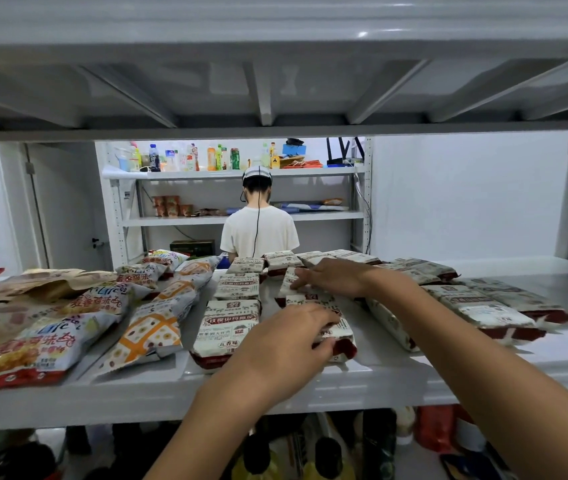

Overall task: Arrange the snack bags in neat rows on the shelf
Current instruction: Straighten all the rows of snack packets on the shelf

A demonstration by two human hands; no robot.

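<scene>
Head camera is looking down onto the white shelf [396,362], and I've got both hands working in the middle of it. The left hand [286,341] is on the front cream bag [341,332], with fingers curled over its top and the thumb tucked against its near red end, so the bag is pinched between them. That bag lies flat, close to the shelf's front lip.

Further back, the right hand [332,277] lies on the middle cream bag [285,288]. Its fingers are straight, close together and pointing left, pressing flat with nothing wrapped around it. This bag meets the far end of the front one.

Just left of both runs a tidy column of cream bags [235,323], lined up front to back, with a strip of bare shelf between it and my hands. Off to the right, the slanted cream bags [483,308] lie overlapping one another.

On the left side I see orange-cross bags [156,329] in an overlapping line. Beyond them are blue chip bags [36,344], with brown paper bags [43,282] behind.

Past the shelf, a person in a white T-shirt [260,233] stands with their back to me, facing a far rack [241,220] whose top level carries bottles [213,157].
</scene>
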